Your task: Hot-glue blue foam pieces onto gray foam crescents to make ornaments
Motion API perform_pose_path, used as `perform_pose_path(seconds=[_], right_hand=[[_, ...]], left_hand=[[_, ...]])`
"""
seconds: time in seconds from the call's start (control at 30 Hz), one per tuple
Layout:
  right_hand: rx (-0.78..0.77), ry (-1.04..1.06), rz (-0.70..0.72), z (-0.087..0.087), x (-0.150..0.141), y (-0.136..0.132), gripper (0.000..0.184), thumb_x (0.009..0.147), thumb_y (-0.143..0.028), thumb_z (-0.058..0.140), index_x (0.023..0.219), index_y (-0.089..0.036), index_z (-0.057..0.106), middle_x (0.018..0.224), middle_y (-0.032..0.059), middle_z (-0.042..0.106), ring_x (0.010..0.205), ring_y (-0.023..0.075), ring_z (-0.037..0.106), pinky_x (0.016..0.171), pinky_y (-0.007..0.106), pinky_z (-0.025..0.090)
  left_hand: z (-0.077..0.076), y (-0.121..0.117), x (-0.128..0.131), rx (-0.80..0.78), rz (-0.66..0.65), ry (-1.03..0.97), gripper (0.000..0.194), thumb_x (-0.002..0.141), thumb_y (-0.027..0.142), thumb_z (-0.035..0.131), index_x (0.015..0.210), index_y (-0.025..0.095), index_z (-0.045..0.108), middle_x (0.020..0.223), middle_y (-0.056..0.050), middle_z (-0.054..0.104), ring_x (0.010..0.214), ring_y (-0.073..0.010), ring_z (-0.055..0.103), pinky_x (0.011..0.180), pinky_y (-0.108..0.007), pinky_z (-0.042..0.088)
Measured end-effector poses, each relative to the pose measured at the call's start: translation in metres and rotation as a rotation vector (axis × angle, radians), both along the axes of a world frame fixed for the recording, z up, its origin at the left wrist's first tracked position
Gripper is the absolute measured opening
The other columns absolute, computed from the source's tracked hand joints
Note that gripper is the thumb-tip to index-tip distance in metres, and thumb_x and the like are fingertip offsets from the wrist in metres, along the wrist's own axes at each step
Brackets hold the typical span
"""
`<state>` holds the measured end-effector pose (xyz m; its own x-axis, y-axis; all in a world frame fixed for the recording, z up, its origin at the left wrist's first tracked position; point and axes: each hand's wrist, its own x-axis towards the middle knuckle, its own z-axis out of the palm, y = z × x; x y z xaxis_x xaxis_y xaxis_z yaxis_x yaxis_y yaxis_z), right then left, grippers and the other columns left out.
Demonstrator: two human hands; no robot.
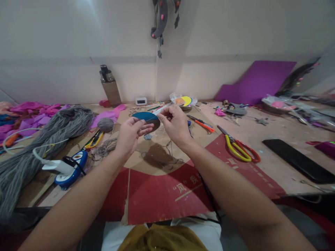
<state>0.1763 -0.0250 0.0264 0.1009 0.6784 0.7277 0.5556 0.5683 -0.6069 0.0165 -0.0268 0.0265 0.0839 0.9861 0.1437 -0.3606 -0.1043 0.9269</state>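
Note:
A thin round-edged piece, teal [142, 116] on one part and dark brown-grey on the other, is raised above the cardboard. My left hand [133, 131] is closed on its left side, thumb on top and fingers beneath. At its right edge my right hand [174, 122] is closed in a pinch near a pale, thin strip [162, 108]. Whether the right fingers grip the strip, the piece's edge or both, I cannot tell. Grey yarn strands [167, 158] trail in the shadow below. A small grey-blue scrap [147, 137] lies under the left hand.
A red and tan cardboard sheet [157, 195] covers the table's middle. Red-and-yellow scissors [239, 146], an orange cutter [202, 124] and a black case [298, 158] lie right. Grey yarn [60, 127], a yellow cutter [94, 140] and a blue-and-white corded device [74, 167] are left.

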Motion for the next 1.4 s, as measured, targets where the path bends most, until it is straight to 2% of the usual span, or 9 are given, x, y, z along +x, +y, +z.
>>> perform_pose_path(seconds=[0.17, 0.37, 0.6, 0.87, 1.4], right_hand=[[-0.006, 0.019, 0.015, 0.0018, 0.0011, -0.0006, 0.01, 0.082, -0.024, 0.062, 0.074, -0.02, 0.057, 0.077, 0.0005, 0.055, 0.069, 0.013, 0.047, 0.066, 0.029, 0.039], [-0.011, 0.019, 0.045, 0.0029, -0.0008, -0.0043, 0.012, 0.082, -0.024, 0.062, 0.073, -0.021, 0.056, 0.077, 0.0007, 0.055, 0.071, 0.0136, 0.048, 0.066, 0.029, 0.04], [-0.021, 0.012, 0.045, 0.0021, -0.0014, -0.0045, 0.01, 0.082, -0.021, 0.061, 0.073, -0.021, 0.057, 0.077, 0.0006, 0.054, 0.071, 0.0137, 0.048, 0.067, 0.029, 0.039], [-0.036, 0.022, 0.055, 0.0008, -0.0005, -0.0023, 0.008, 0.083, -0.022, 0.06, 0.075, -0.02, 0.058, 0.079, 0.0012, 0.055, 0.072, 0.0139, 0.049, 0.068, 0.03, 0.04], [-0.084, 0.077, 0.08, -0.0012, -0.0002, 0.0003, 0.007, 0.081, -0.023, 0.059, 0.077, -0.018, 0.062, 0.075, 0.0005, 0.055, 0.071, 0.0124, 0.049, 0.068, 0.028, 0.04]], left_hand=[[-0.0021, -0.0005, 0.0009, -0.022, -0.001, 0.043, 0.015, 0.072, 0.015, 0.071, 0.073, 0.013, 0.057, 0.072, -0.006, 0.068, 0.071, -0.0182, 0.071, 0.074, -0.03, 0.058], [-0.0039, 0.0039, 0.0018, -0.068, 0.042, -0.024, 0.011, 0.075, 0.012, 0.067, 0.074, 0.012, 0.056, 0.067, -0.005, 0.067, 0.065, -0.0156, 0.07, 0.065, -0.024, 0.057], [-0.0021, 0.0042, 0.0008, -0.082, 0.063, -0.041, 0.012, 0.074, 0.011, 0.066, 0.072, 0.014, 0.055, 0.066, -0.003, 0.065, 0.065, -0.0174, 0.071, 0.063, -0.025, 0.057], [0.0006, 0.0039, 0.002, -0.094, 0.06, -0.043, 0.008, 0.073, 0.01, 0.064, 0.07, 0.012, 0.057, 0.063, -0.003, 0.065, 0.063, -0.0156, 0.069, 0.06, -0.023, 0.056], [0.0002, 0.004, 0.0009, -0.081, 0.034, -0.054, 0.007, 0.073, 0.01, 0.064, 0.072, 0.011, 0.058, 0.065, -0.004, 0.066, 0.065, -0.0157, 0.07, 0.062, -0.023, 0.056]])
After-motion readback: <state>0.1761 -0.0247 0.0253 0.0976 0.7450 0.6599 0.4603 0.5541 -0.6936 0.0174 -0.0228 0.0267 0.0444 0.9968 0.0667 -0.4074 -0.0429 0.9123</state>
